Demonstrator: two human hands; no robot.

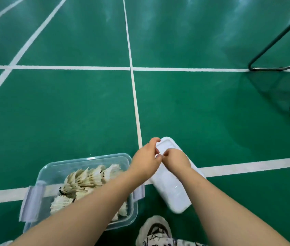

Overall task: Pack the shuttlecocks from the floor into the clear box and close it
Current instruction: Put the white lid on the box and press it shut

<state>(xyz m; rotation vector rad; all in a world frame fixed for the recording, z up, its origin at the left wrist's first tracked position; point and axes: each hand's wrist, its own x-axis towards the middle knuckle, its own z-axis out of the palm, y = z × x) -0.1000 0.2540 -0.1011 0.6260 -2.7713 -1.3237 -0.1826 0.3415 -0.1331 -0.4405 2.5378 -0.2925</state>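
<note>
lid being taken up; box filled and still open

the shuttlecocks (85, 181) lie inside the clear box (87, 161), heaped in nested rows with their feathers fanned toward the far side. the box sits on the green floor (69, 112) at the lower left of the view, straddling a white court line (247, 166). no loose shuttlecocks are visible on the floor within the frame, so the packing step appears done, as a judgement from what lies here.

the box has no cover on it. its side clips (31, 203) hang outward and down, which is consistent with a box left ready to receive its lid. the white lid (171, 190) lies just to the right of the box, flat or nearly so on the floor, its long side angled away from the person.

both hands meet over the far half of the lid. the left hand (147, 159) reaches across the box's right corner, fingers curled narrow at the lid's near edge. the right hand (176, 159) rests on the lid top, fingers bent in close. whether either hand has actually gripped the lid or only touches it cannot be told.

a shoe (155, 228) stands close below the lid. a dark metal frame (274, 41) stands well apart at the upper right.

next call: lift the lid, square it over the box, press down, swing the clips up.
</note>
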